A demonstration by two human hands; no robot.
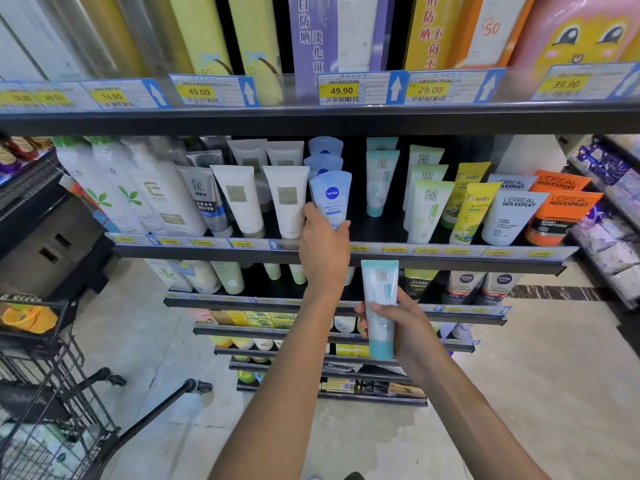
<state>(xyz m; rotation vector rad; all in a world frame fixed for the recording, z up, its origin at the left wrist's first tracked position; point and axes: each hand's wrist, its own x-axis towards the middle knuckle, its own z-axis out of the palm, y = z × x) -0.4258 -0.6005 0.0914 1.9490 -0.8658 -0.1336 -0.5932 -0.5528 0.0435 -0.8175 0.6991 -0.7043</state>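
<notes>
A shop aisle: black metal shelving, each rail lined with yellow price labels [341, 90], stands on a pale concrete floor [536, 375]. A black wire shopping cart [52, 393] sits at the left. The middle shelf [450, 259] carries rows of face-wash tubes standing cap down, with white tubes [287, 202] left of centre and L'Oreal Men Expert tubes [516, 216] in grey and orange at the right.

The left hand [323, 251] reaches up to this shelf and grips the lower end of the front Nivea tube [331, 197], thumb on its left edge and fingers curled round its right edge. The pale blue tube stands upright at the head of its row, just beside the white tubes.

Lower down, in front of the shelves below, the right hand [407, 327] holds a teal-and-white tube [380, 306] — upright, teal cap down. Its fingers wrap the tube's lower half from the right, and the tube's top reaches the middle shelf's rail. Matching teal-and-white tubes [379, 181] stand on the middle shelf, right of the Nivea row.
</notes>
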